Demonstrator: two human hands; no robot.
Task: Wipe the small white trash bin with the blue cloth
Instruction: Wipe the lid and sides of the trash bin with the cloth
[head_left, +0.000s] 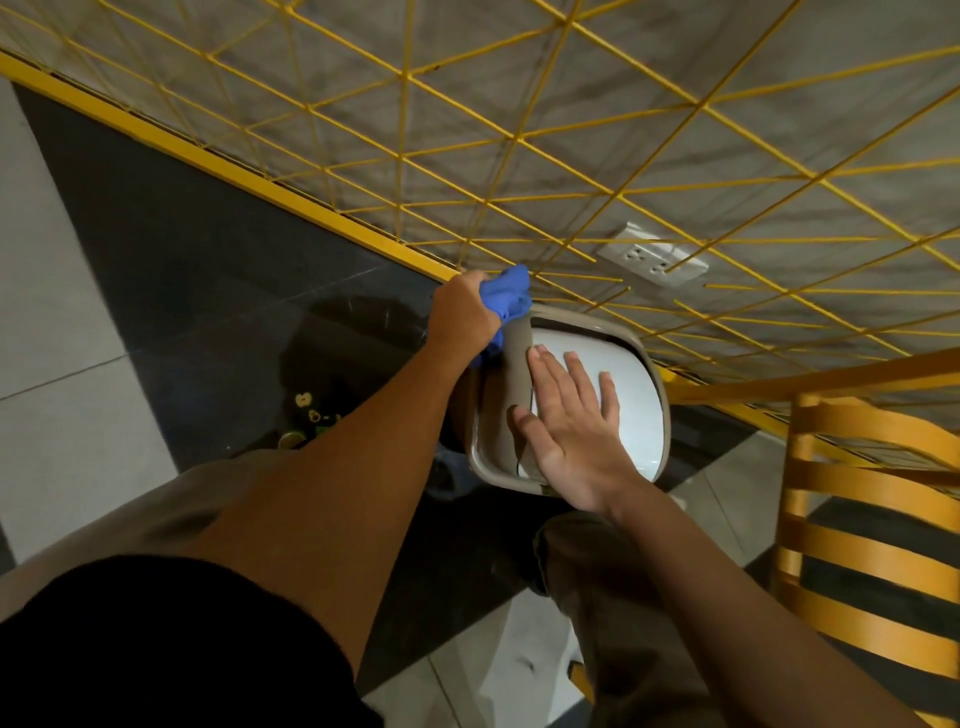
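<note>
The small trash bin (641, 395) stands on the floor by the wall, seen from above, with a white swing lid inside a grey-beige rim. My left hand (465, 314) grips the bunched blue cloth (509, 296) and holds it against the bin's far left corner. My right hand (569, 426) lies flat on the lid, fingers straight and spread, its palm over the near part of the rim. The bin's body below the rim is hidden.
A yellow wire grid (519, 156) covers the grey wall, with a white power socket (652, 260) behind it. A yellow slatted chair (862, 525) stands close at the right. The floor (78, 312) has grey and black tiles. My knees sit below the bin.
</note>
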